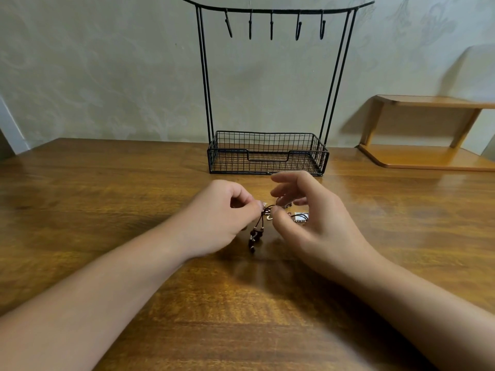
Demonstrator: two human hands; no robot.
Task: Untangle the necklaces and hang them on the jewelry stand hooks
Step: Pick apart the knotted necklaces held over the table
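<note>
While our left hand [227,210] pinches the dark cords of the tangled necklaces [263,218] between thumb and curled fingers, our right hand [302,210] works just beside it, thumb and a fingertip closed on a strand at the knot and the other fingers fanned loosely above. We hold the tangle low over the wooden table [107,183], directly in front of the jewelry stand [267,153] and close to its wire basket. A beaded tassel [255,236] dangles from the knot toward the tabletop, and a small squarish metal pendant [301,218] sits under our right palm; we cannot tell whether it rests on the wood or hangs free. Above the basket, the stand's five hooks [272,25] all hang bare, so by our reckoning nothing is hung yet and we are early in the untangling. The risk we see is pulling the two pinches apart too hard, which would likely cinch the knot tighter or strain the thin cords. Off to the stand's right, a small wooden shelf [428,129] stands on the table against the wall.
</note>
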